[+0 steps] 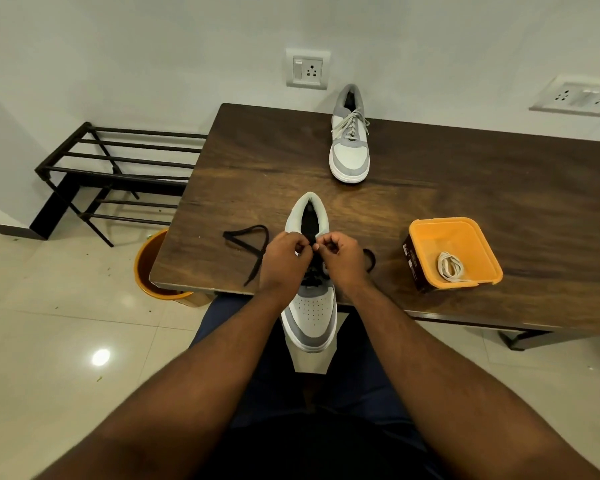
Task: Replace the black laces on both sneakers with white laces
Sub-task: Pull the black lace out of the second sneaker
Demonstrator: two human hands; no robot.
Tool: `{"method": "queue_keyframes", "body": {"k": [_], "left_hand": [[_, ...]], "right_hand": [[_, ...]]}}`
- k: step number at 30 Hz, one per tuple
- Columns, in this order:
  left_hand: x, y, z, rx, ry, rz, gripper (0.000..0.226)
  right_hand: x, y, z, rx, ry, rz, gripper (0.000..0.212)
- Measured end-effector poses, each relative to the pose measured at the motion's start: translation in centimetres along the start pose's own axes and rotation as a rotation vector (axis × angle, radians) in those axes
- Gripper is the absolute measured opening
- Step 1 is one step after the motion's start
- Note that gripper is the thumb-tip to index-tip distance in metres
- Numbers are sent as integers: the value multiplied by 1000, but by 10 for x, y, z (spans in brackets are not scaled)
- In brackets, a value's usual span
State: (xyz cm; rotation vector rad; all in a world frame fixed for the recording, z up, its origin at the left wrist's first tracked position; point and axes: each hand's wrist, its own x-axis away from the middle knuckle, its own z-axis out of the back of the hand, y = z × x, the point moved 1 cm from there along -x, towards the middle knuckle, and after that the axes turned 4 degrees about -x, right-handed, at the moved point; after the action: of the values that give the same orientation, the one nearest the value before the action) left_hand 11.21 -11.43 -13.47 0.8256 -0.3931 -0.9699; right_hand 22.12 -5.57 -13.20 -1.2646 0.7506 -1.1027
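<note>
Both grips, left hand (283, 252) and right hand (340, 252), pinch black lace (253, 247) at near sneaker (310, 306); pull evenly through eyelets.

left hand (284, 252): fingers curled, pinching | right hand (340, 255): fingers curled, pinching | forearms extended, converging

Both forearms are bare from the near edge of the picture out to the wrists, with no sleeve, watch, band or ring showing on either. The left hand (284, 256) and right hand (340, 256) wear no gloves. Fine hair shows along the forearms. Between the arms, the lap is covered by dark navy blue trousers (326, 393) of plain cloth without visible markings.
</note>
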Motion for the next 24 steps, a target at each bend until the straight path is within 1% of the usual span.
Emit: {"method": "queue_keyframes", "body": {"k": [1, 3, 5, 7, 11, 13, 15, 18, 19, 22, 24], "left_hand": [[0, 0, -2, 38, 11, 31, 5], [0, -3, -5, 160, 67, 150, 4], [3, -4, -6, 300, 93, 256, 5], [4, -3, -6, 330, 63, 222, 7], [3, -1, -5, 229, 24, 82, 20], [0, -1, -5, 195, 44, 58, 20], [-1, 1, -5, 248, 93, 113, 14], [2, 7, -5, 561, 127, 381, 8], [3, 10, -4, 638, 130, 434, 8], [6, 23, 3, 761, 121, 472, 8], [4, 31, 8, 828, 124, 473, 8]], "right_hand": [[1, 0, 0, 15, 3, 13, 14], [2, 2, 2, 31, 49, 16, 15], [1, 4, 5, 23, 93, -23, 17], [0, 4, 6, 64, 69, -24, 18], [-2, -2, 5, 258, -33, 115, 14], [-4, -7, 5, 306, -35, 121, 13], [-6, -10, 5, 261, 0, 60, 13], [-6, -7, 2, -1, -26, -189, 17], [-6, -4, 1, -37, -49, -238, 14], [-2, -11, 6, -36, -114, -277, 9], [3, -22, 12, -105, -158, -272, 16]]}}
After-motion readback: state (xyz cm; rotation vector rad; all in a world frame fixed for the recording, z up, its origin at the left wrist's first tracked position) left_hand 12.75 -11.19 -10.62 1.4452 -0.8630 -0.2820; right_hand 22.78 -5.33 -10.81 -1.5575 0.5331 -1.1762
